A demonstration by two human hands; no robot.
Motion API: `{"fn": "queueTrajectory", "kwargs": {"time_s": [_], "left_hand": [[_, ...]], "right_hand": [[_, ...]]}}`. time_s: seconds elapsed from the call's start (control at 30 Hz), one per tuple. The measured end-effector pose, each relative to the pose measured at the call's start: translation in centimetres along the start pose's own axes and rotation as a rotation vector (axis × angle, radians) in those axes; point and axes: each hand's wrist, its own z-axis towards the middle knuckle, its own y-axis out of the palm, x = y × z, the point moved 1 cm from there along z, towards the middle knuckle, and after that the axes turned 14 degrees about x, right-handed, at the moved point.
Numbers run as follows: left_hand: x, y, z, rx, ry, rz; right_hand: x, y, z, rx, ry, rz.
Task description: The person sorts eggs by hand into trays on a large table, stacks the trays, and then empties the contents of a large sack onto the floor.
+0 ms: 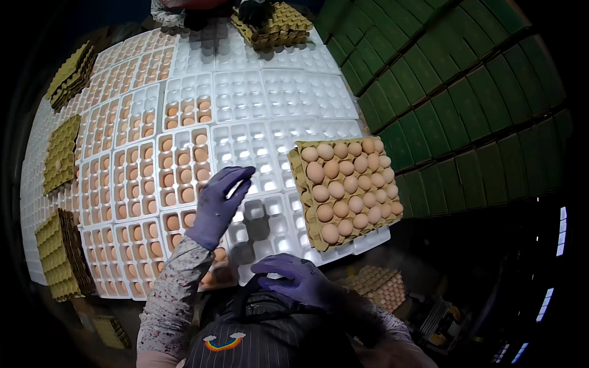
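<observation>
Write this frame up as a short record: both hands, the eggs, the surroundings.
Left hand: purple-gloved, thumb apart from fingers, over white egg trays
Right hand: purple-gloved, half open, near the dark pinstriped garment
Held: nothing visible in either
Brown eggs: in a pulp tray at right, and in white trays at left
Far side: another person's dark-gloved hand at stacked pulp trays
Right background: stacked green boxes

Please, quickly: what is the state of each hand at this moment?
Left hand: open, above white egg trays, nothing visible in its grip.
Right hand: partly open, nothing visible in its grip.
</observation>
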Motion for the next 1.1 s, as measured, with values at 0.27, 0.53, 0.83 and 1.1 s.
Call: {"fn": "queueTrajectory", "kwargs": {"time_s": [0.27, 0.53, 0.83, 1.1], "left_hand": [[1.0, 14.3, 6.6, -0.225, 0.365, 0.477], [1.0, 13.6, 5.9, 0.133, -0.768, -0.904], [4.6, 15.8, 2.8, -0.294, -0.186, 0.675], [6.4, 13.5, -0.3, -0.265, -0.023, 0.462]], "right_hand": [[6.4, -17.1, 5.0, 0.283, -0.078, -0.132], [15.0, -20.3, 17.8, 0.244, -0.725, -0.731], [9.4, -20.8, 16.2, -0.186, -0.318, -0.979], [9.9, -24.4, 14.7, -0.173, 0.635, 0.261]]}}
